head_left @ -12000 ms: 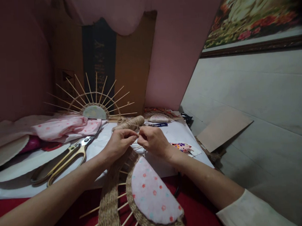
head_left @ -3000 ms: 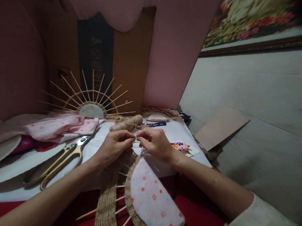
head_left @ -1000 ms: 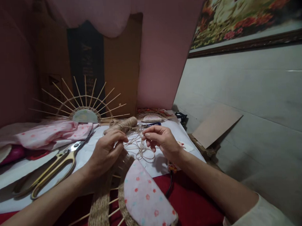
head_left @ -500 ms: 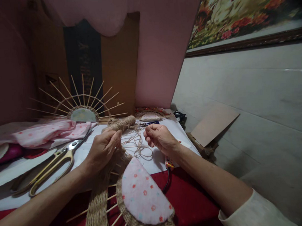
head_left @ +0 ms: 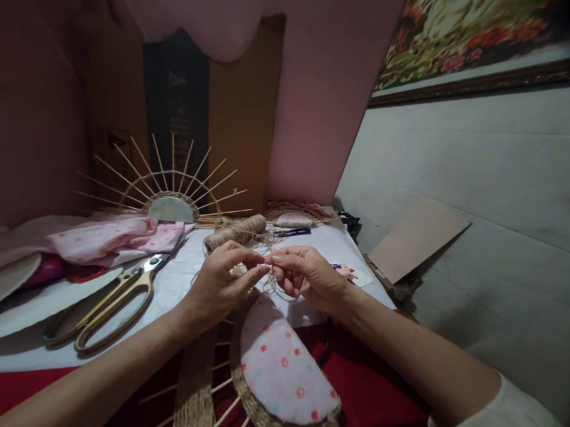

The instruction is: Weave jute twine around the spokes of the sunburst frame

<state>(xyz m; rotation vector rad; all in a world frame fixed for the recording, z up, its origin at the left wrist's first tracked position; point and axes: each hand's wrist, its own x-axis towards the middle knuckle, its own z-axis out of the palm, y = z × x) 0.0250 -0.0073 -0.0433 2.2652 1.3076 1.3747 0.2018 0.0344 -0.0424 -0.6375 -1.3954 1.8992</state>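
My left hand and my right hand meet fingertip to fingertip, pinching a thin strand of jute twine that is mostly hidden by the fingers. Loose loops of twine lie just behind them. Below the hands, close to me, is a half-round piece with a fabric centre, white with red flowers. Around that centre runs a woven twine border, and thin wooden sticks fan out from it through a wider woven band. A spool of jute twine lies on its side beyond my left hand.
Large scissors with gold handles lie at left, near flowered cloth. Behind stands another stick fan with a half-round centre. A blue-handled tool rests past the spool. A pink-edged cardboard box rises at the back.
My hands, apart half a second ago, have come together so their fingertips touch. The view has swung slightly left, so things sit farther right in it.
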